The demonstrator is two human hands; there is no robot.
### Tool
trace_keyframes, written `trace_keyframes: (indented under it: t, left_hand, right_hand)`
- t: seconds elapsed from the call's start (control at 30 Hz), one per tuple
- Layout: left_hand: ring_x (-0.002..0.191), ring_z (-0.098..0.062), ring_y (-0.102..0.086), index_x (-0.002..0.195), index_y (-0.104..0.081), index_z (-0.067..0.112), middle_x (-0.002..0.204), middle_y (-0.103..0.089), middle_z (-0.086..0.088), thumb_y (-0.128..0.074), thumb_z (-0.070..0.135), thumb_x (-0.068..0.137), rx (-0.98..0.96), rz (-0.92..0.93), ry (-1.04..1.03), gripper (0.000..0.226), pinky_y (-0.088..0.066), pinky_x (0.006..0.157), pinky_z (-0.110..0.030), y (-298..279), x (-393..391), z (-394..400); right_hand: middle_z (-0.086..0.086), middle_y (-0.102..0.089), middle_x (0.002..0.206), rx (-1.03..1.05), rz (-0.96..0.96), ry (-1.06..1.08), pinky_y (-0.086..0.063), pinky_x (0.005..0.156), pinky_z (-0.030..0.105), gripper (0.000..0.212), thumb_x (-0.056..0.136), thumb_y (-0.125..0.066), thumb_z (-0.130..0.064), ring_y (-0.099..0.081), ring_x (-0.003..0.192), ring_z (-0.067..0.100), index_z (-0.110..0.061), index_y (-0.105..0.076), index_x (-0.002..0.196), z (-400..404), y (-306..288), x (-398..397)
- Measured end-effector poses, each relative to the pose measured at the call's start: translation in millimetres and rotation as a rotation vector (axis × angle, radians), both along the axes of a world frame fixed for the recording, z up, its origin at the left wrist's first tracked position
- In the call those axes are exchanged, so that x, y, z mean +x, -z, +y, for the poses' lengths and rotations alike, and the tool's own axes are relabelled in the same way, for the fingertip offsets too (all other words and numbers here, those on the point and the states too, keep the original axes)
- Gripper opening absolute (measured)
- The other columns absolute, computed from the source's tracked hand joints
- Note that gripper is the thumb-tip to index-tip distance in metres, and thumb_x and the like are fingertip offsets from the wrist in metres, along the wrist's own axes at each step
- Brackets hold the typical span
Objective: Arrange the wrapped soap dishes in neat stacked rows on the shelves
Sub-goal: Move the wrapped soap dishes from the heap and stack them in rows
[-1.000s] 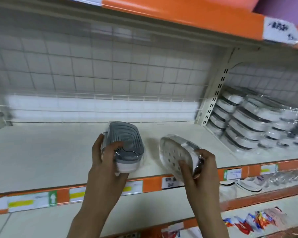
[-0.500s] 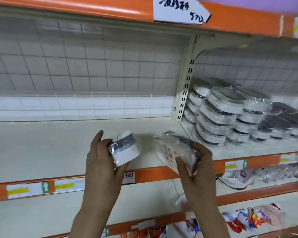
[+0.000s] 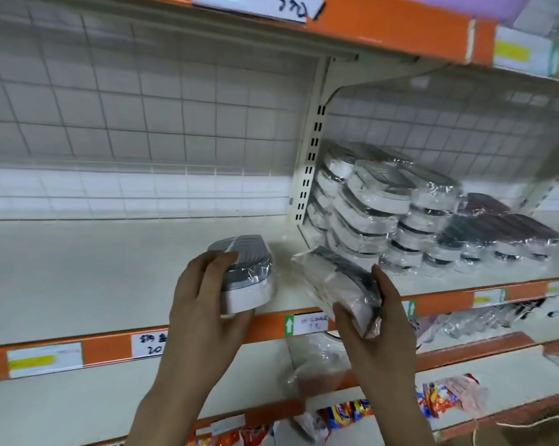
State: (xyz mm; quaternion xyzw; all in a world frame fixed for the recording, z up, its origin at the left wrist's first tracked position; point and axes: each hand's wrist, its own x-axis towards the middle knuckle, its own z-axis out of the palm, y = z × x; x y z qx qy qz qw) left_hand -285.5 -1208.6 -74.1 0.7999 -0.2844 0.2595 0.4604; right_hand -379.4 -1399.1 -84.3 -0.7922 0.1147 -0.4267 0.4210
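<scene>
My left hand [image 3: 204, 304] grips a wrapped soap dish [image 3: 249, 275] with a grey ribbed top and white base, held roughly level at the front edge of the middle shelf [image 3: 78, 278]. My right hand [image 3: 378, 320] grips a second wrapped soap dish [image 3: 336, 284], tilted on its side with the white base facing left. Stacked rows of wrapped grey-and-white dishes [image 3: 368, 214] stand on the same shelf to the right of the slotted upright [image 3: 310, 156]. Lower stacks with dark tops [image 3: 503, 233] sit further right.
A wire grid backs the shelf. Orange price strips [image 3: 111, 346] with paper labels run along the shelf fronts. The shelf below holds clear-wrapped goods [image 3: 477, 317], and colourful packets [image 3: 445, 397] lie lower down. An upper shelf edge [image 3: 384, 30] overhangs.
The view has swung right and closer, so the stacks sit nearer the centre. Both hands have moved right with their dishes; the left dish has levelled, grey top up.
</scene>
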Motion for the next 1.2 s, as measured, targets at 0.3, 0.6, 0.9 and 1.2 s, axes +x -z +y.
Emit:
trace_keyframes:
  t: [0.3,0.6,0.9,1.2]
  left_hand:
    - [0.109,-0.026,-0.053,0.117,-0.049,0.023,0.121,-0.049,-0.004,-0.056,0.039,0.066,-0.064,-0.015,-0.077,0.055,-0.045,0.091,-0.033,6.0,-53.7,-117.3]
    - [0.108,-0.021,-0.056,0.116,-0.051,0.025,0.12,-0.052,0.0,-0.058,0.04,0.065,-0.022,-0.03,-0.063,0.054,-0.045,0.079,-0.026,-1.0,-111.7,-226.0]
    - [0.11,-0.023,-0.055,0.121,-0.048,0.025,0.124,-0.051,-0.004,-0.058,0.038,0.07,0.079,-0.075,0.086,0.054,-0.048,0.087,-0.029,3.3,-110.4,-271.6]
    - [0.113,-0.021,-0.054,0.122,-0.05,0.026,0.126,-0.049,0.001,-0.057,0.037,0.07,0.115,-0.091,0.175,0.053,-0.054,0.084,-0.035,9.0,-113.3,-328.6]
  right_hand:
    - [-0.019,-0.047,0.124,-0.44,-0.098,-0.041,-0.043,0.094,0.035,0.053,0.076,-0.057,-0.026,-0.047,0.116,0.011,-0.026,-0.045,0.128,-129.0,-5.7,-42.2]
    - [-0.008,-0.047,0.126,-0.434,-0.155,-0.008,-0.047,0.091,0.054,0.065,0.067,-0.066,-0.004,-0.043,0.118,0.012,-0.022,-0.045,0.126,-240.4,-5.0,-90.6]
    - [-0.007,-0.048,0.126,-0.446,-0.119,0.074,-0.048,0.088,0.057,0.065,0.068,-0.07,-0.006,-0.044,0.119,0.013,-0.02,-0.045,0.127,-278.0,3.5,-104.7]
    - [-0.006,-0.05,0.124,-0.442,-0.114,0.159,-0.049,0.09,0.052,0.061,0.073,-0.072,-0.008,-0.046,0.117,0.013,-0.02,-0.045,0.126,-325.2,7.2,-111.7]
